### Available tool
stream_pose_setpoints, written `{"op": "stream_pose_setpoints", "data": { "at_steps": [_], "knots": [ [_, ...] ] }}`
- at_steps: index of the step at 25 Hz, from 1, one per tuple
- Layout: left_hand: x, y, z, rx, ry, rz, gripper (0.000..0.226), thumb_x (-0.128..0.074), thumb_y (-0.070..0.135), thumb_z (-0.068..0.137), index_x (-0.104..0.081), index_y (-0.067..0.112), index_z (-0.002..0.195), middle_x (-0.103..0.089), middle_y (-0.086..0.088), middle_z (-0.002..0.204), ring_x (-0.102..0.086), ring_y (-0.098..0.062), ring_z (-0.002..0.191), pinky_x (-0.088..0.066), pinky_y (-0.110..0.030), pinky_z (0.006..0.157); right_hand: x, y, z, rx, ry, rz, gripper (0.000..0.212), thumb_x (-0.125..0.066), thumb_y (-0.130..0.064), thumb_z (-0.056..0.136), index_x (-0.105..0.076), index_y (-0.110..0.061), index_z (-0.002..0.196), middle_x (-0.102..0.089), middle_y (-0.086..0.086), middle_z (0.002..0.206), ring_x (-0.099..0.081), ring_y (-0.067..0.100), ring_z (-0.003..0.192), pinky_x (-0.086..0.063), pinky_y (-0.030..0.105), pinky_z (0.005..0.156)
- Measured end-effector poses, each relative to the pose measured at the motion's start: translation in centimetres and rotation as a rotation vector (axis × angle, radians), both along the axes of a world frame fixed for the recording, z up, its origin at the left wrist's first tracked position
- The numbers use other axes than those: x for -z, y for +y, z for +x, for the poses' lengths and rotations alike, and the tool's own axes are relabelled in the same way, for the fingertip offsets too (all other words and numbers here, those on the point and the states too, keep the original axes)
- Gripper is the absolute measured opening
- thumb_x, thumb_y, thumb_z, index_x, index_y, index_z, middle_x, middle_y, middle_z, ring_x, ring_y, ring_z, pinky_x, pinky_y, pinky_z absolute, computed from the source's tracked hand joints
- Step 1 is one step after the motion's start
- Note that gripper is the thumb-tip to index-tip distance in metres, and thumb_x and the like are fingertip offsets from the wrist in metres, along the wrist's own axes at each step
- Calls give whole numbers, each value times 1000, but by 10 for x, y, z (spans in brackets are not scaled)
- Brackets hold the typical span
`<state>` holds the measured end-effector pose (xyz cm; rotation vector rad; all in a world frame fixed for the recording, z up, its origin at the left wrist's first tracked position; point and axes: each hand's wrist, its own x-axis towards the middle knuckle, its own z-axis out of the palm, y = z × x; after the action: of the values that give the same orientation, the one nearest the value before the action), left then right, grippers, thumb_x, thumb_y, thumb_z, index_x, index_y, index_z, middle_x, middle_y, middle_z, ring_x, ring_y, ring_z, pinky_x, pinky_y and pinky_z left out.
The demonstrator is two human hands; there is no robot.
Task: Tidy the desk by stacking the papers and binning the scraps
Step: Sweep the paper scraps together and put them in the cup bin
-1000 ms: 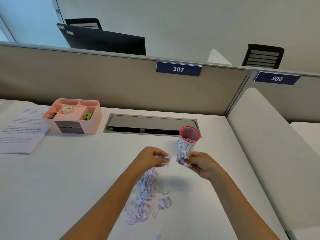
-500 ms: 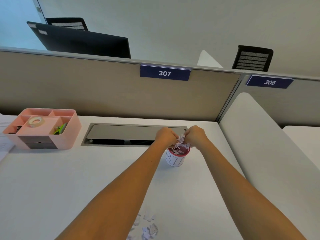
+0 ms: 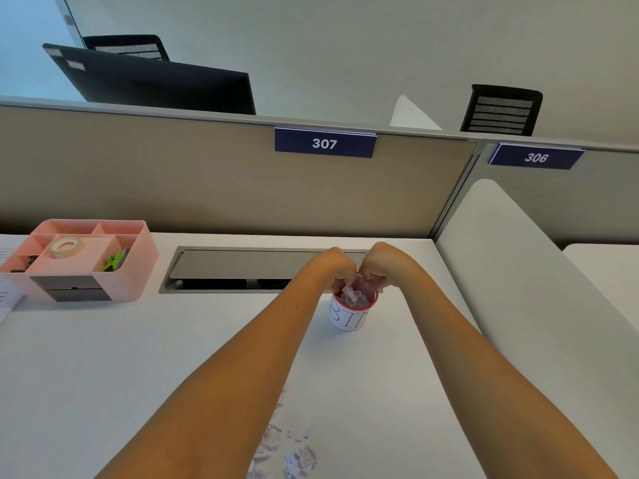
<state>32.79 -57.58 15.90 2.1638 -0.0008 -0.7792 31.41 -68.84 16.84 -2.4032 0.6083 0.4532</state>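
A white cup with a red rim and the handwritten label BIN [image 3: 349, 318] stands on the white desk, in front of the cable flap. Pale purple paper scraps [image 3: 353, 296] fill its mouth. My left hand [image 3: 331, 267] and my right hand [image 3: 386, 260] hover side by side right over the rim. Their fingers curl downward and their tips pinch the top of the scraps in the cup. More loose scraps [image 3: 294, 452] lie on the desk between my forearms, near the bottom edge. A printed paper sheet [image 3: 6, 300] shows at the far left.
A pink desk organiser [image 3: 136, 271] with a tape roll and green clips stands at the left. A grey cable flap [image 3: 242, 266] is set into the desk behind the cup. A beige partition runs along the back, and a white divider [image 3: 518, 278] bounds the right side.
Both hands carried scraps from the pile up to the cup. Since half a second ago the scraps have sunk into its mouth and my hands have come down to the rim.
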Motion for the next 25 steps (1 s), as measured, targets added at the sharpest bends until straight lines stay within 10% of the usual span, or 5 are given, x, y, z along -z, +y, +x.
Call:
{"op": "stream_pose_setpoints", "data": {
  "at_steps": [7,13,21,25],
  "knots": [
    [6,24,-11,-228,-78,-221,21,-51,4,88,-64,-2,104,-71,-20,101,-71,-28,89,-58,-39,84,5,8,-18,79,-245,7,17,-55,1,78,-69,8,84,-72,24,89,-69,32,80,-56,32,66],
    [44,115,-89,-209,-336,-300,17,-54,7,90,-69,13,96,-72,-5,90,-65,-13,73,-49,-15,62,44,44,-96,-48,-521,388,10,-66,-5,81,-71,-10,74,-64,-2,57,-56,8,48,-51,23,57],
    [135,262,-214,-349,-593,225,30,-53,10,95,-61,4,123,-60,-15,129,-55,-34,118,-42,-44,101,124,68,-201,-135,-115,265,34,-77,-37,77,-64,-13,96,-60,0,78,-56,13,57,-47,20,56],
    [151,280,-263,-63,-584,332,71,-18,56,94,-35,12,146,-26,0,156,-23,-18,145,-15,-33,116,128,91,-235,-280,-96,143,64,-75,-60,67,-52,-19,109,-49,-3,93,-50,12,77,-42,21,64]
  ]
}}
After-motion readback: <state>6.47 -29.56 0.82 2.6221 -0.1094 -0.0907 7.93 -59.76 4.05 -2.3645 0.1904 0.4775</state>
